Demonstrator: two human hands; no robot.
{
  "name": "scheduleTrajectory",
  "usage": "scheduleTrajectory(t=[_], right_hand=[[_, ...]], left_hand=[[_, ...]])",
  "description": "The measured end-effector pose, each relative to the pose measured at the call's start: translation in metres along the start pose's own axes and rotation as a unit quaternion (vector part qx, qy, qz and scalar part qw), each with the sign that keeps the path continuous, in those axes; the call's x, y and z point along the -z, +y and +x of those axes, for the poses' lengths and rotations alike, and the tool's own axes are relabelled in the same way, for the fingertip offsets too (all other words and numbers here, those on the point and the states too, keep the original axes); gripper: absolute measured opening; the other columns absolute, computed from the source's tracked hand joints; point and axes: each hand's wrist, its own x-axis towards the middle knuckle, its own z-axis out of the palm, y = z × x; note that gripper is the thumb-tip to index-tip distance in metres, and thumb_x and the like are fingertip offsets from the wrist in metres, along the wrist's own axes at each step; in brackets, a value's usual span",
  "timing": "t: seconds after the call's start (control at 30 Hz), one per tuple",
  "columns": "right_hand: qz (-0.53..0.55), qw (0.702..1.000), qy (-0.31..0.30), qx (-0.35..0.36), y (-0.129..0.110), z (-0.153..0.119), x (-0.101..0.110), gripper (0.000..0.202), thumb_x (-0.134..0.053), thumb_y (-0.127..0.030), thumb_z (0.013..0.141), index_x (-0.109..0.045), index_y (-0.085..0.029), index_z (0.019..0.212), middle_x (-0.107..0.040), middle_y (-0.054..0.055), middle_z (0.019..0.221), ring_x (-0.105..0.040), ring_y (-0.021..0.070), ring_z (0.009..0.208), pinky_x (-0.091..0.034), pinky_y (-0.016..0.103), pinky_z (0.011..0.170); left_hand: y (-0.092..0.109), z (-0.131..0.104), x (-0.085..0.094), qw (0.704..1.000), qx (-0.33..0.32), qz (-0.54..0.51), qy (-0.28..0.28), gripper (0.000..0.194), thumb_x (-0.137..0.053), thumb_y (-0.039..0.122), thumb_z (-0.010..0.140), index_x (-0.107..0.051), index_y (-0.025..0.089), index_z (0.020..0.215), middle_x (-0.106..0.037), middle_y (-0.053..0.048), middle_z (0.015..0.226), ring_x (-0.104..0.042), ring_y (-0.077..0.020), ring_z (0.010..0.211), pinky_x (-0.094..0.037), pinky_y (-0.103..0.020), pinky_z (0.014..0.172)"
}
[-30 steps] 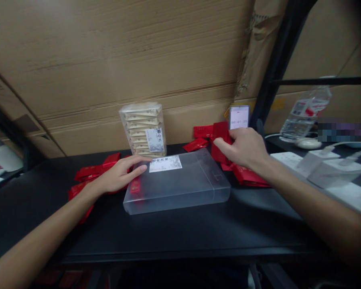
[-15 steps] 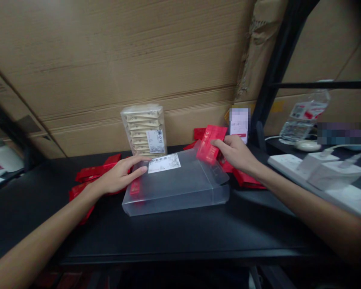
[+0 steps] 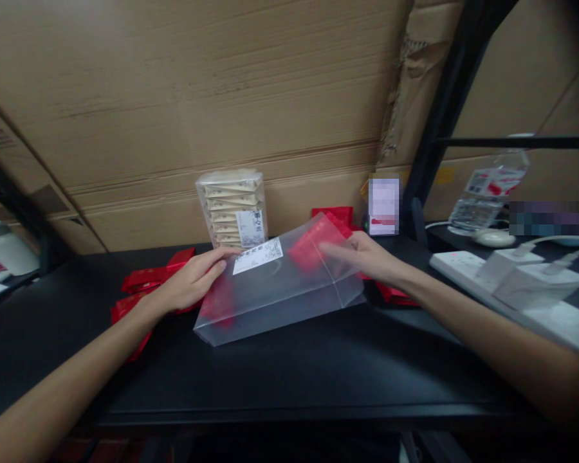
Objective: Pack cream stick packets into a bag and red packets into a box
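Observation:
A translucent plastic box (image 3: 270,302) with a white label (image 3: 258,255) lies tilted on the black table, its right end open. My left hand (image 3: 193,278) rests on the box's left side, fingers at the label's edge. My right hand (image 3: 361,257) grips a red packet (image 3: 311,244), its fingertips and the packet inside the right end, seen blurred through the plastic. Another red packet (image 3: 218,302) shows through the left end of the box.
Red packets (image 3: 145,280) lie left of the box, others (image 3: 398,294) at right. A filled clear box (image 3: 234,209) stands behind, near a phone (image 3: 384,206). A power strip (image 3: 463,267) and a water bottle (image 3: 487,190) are at right. Cardboard (image 3: 222,96) stands at the back.
My right hand has moved slightly left, carrying the red packet from outside the box's open end to inside. The box's right side has lifted and tilted.

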Motion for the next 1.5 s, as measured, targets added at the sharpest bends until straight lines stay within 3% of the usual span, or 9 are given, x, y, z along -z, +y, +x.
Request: scheduleTrajectory(t=[0.17, 0.33, 0.53, 0.73, 1.07, 1.2, 1.3, 1.4, 1.5], right_hand=[[-0.094, 0.991, -0.013, 0.095, 0.014, 0.004, 0.001, 0.036, -0.077, -0.049, 0.083, -0.080, -0.020, 0.104, -0.080, 0.008, 0.098, -0.073, 0.0246, 0.086, -0.058, 0.041, 0.080], [-0.331, 0.913, 0.087, 0.222, 0.020, 0.007, 0.000, 0.025, -0.074, -0.048, 0.090, -0.083, -0.026, 0.082, -0.081, 0.005, 0.089, -0.069, 0.0254, 0.084, -0.051, 0.048, 0.091], [-0.129, 0.971, 0.130, 0.153, 0.005, -0.003, -0.011, 0.033, -0.074, -0.052, 0.090, -0.084, -0.024, 0.103, -0.082, 0.004, 0.094, -0.074, 0.0228, 0.077, -0.056, 0.033, 0.065], [-0.064, 0.989, 0.043, 0.130, -0.004, -0.006, -0.016, 0.034, -0.070, -0.048, 0.094, -0.082, -0.021, 0.112, -0.081, 0.007, 0.109, -0.076, 0.0225, 0.091, -0.059, 0.032, 0.076], [-0.165, 0.964, -0.136, 0.161, 0.006, -0.005, -0.030, 0.034, -0.071, -0.044, 0.094, -0.077, -0.024, 0.120, -0.077, 0.006, 0.115, -0.071, 0.0232, 0.102, -0.055, 0.037, 0.090], [-0.193, 0.965, -0.118, 0.133, 0.009, -0.006, -0.040, 0.019, -0.074, -0.038, 0.090, -0.072, -0.019, 0.093, -0.072, 0.002, 0.089, -0.066, 0.0178, 0.078, -0.049, 0.030, 0.068], [-0.166, 0.976, -0.075, 0.119, 0.013, -0.007, -0.048, 0.026, -0.070, -0.037, 0.093, -0.060, -0.019, 0.078, -0.062, -0.002, 0.073, -0.055, 0.0136, 0.064, -0.039, 0.027, 0.057], [-0.105, 0.987, -0.068, 0.105, 0.011, -0.009, -0.054, 0.031, -0.071, -0.043, 0.093, -0.059, -0.019, 0.077, -0.062, -0.003, 0.072, -0.055, 0.0128, 0.062, -0.040, 0.026, 0.056], [-0.021, 0.987, -0.143, 0.076, 0.001, -0.012, -0.058, 0.029, -0.081, -0.043, 0.085, -0.070, -0.020, 0.098, -0.075, 0.002, 0.093, -0.069, 0.0175, 0.081, -0.054, 0.031, 0.073]], left_hand=[[-0.007, -0.001, -0.002, 1.000, -0.003, 0.014, 0.004, 0.039, -0.038, 0.027, 0.109, -0.055, 0.025, 0.144, -0.063, -0.007, 0.144, -0.059, -0.0256, 0.132, -0.046, -0.044, 0.113], [-0.007, -0.001, -0.004, 1.000, -0.015, 0.010, 0.009, 0.038, -0.038, 0.028, 0.110, -0.058, 0.023, 0.142, -0.067, -0.007, 0.139, -0.062, -0.0242, 0.129, -0.047, -0.042, 0.112], [-0.010, -0.002, -0.004, 0.999, -0.007, -0.024, 0.027, 0.038, -0.038, 0.029, 0.110, -0.064, 0.024, 0.138, -0.069, -0.007, 0.137, -0.065, -0.0243, 0.125, -0.050, -0.041, 0.109], [-0.013, 0.000, -0.004, 0.999, -0.037, -0.019, 0.025, 0.047, -0.041, 0.012, 0.101, -0.066, 0.024, 0.139, -0.069, -0.005, 0.139, -0.065, -0.0221, 0.128, -0.047, -0.040, 0.115], [-0.010, 0.002, -0.007, 0.996, -0.082, -0.036, 0.000, 0.054, -0.038, 0.007, 0.099, -0.065, 0.028, 0.141, -0.069, -0.005, 0.139, -0.065, -0.0213, 0.127, -0.051, -0.046, 0.111], [-0.008, 0.002, -0.008, 0.996, -0.079, -0.033, 0.001, 0.053, -0.040, 0.007, 0.099, -0.065, 0.028, 0.140, -0.069, -0.005, 0.138, -0.066, -0.0218, 0.126, -0.052, -0.045, 0.111], [-0.004, 0.002, -0.008, 0.996, -0.084, -0.034, -0.001, 0.050, -0.041, 0.009, 0.100, -0.065, 0.027, 0.140, -0.070, -0.005, 0.138, -0.065, -0.0221, 0.126, -0.051, -0.044, 0.111], [0.000, 0.002, -0.007, 0.996, -0.082, -0.033, 0.000, 0.048, -0.040, 0.011, 0.101, -0.065, 0.026, 0.140, -0.070, -0.005, 0.138, -0.065, -0.0218, 0.127, -0.051, -0.044, 0.112], [0.003, 0.003, -0.007, 0.997, -0.076, -0.029, 0.003, 0.048, -0.039, 0.010, 0.101, -0.065, 0.023, 0.139, -0.070, -0.007, 0.138, -0.066, -0.0217, 0.127, -0.051, -0.044, 0.111]])
